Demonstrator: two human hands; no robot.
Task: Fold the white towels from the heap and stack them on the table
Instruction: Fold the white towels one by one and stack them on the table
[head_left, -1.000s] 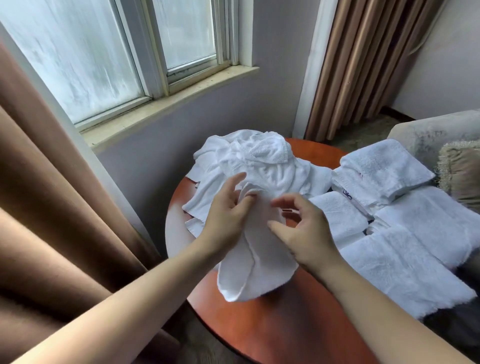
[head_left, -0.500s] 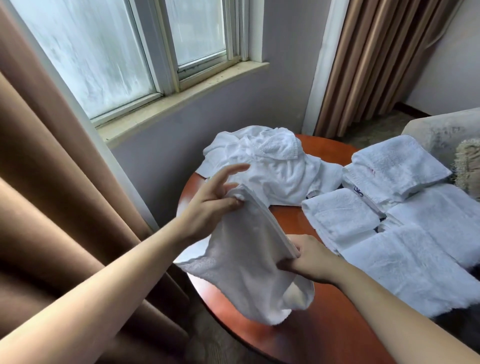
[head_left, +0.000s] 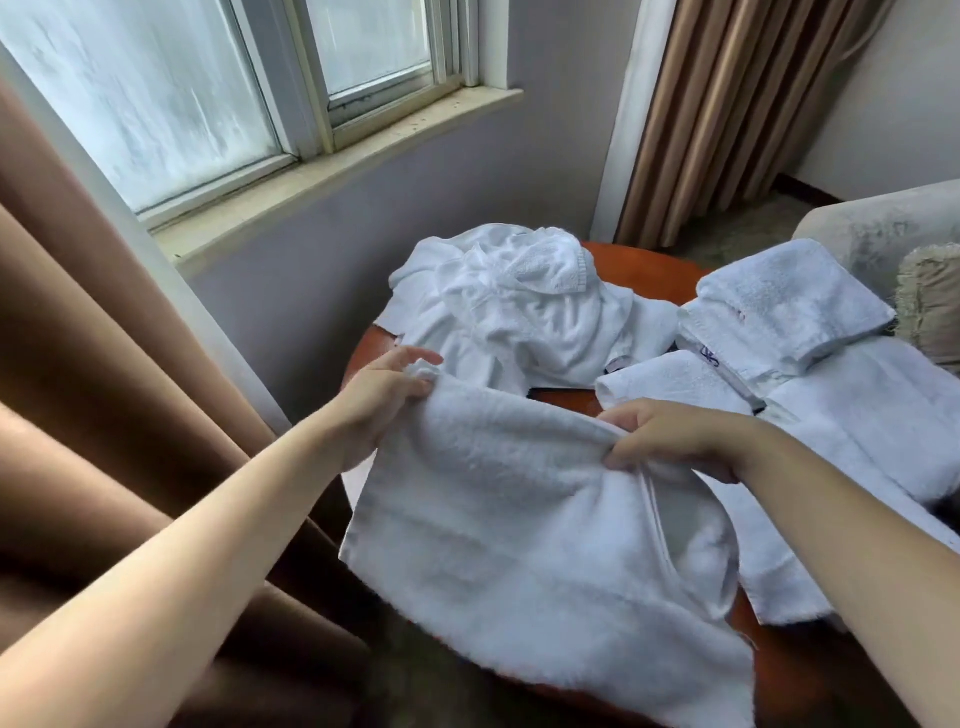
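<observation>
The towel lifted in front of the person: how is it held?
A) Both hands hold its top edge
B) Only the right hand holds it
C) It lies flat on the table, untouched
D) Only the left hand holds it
A: the left hand pinches one top corner of the towel and the right hand grips the top edge further along, so it hangs spread between them.

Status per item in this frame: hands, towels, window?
left hand: pinching one top corner of the held towel
right hand: gripping the towel's top edge
held towel: unfolded, lifted between both hands
heap: crumpled, on the table
folded towels: folded, lying on the right
window: closed
</observation>
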